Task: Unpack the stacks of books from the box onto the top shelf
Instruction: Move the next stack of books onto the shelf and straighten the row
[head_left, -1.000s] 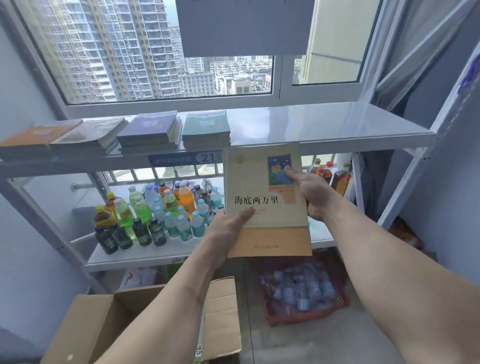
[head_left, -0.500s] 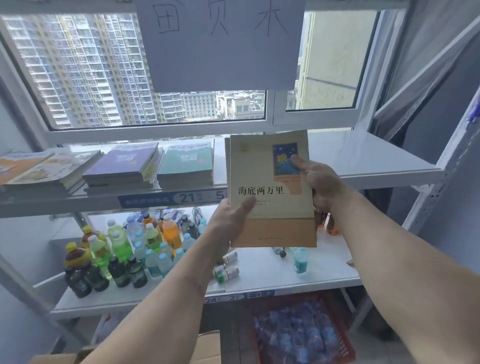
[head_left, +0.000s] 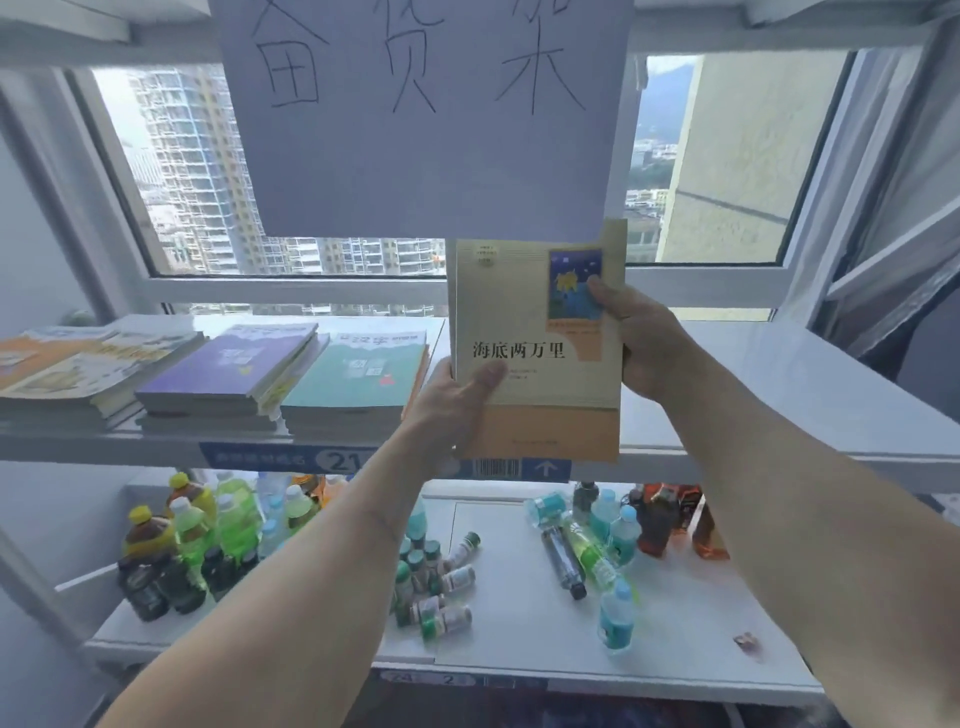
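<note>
A stack of beige books (head_left: 535, 322) with an orange band along the bottom is held upright in front of the top shelf (head_left: 779, 374). My left hand (head_left: 457, 400) grips its lower left edge, thumb on the cover. My right hand (head_left: 639, 338) grips its right edge, thumb on the blue cover picture. On the shelf's left part lie a green stack (head_left: 358, 384), a purple stack (head_left: 228, 369) and orange and yellow stacks (head_left: 67, 364). The box is out of view.
A white paper sign (head_left: 426, 114) with handwritten characters hangs just above the held books. The lower shelf (head_left: 691, 639) carries several drink bottles (head_left: 182, 545) and small bottles (head_left: 436, 587). A window (head_left: 208, 182) is behind the shelves.
Both hands have lifted the beige books higher, to the level of the top shelf. The view has tilted upward, so the box has left the frame.
</note>
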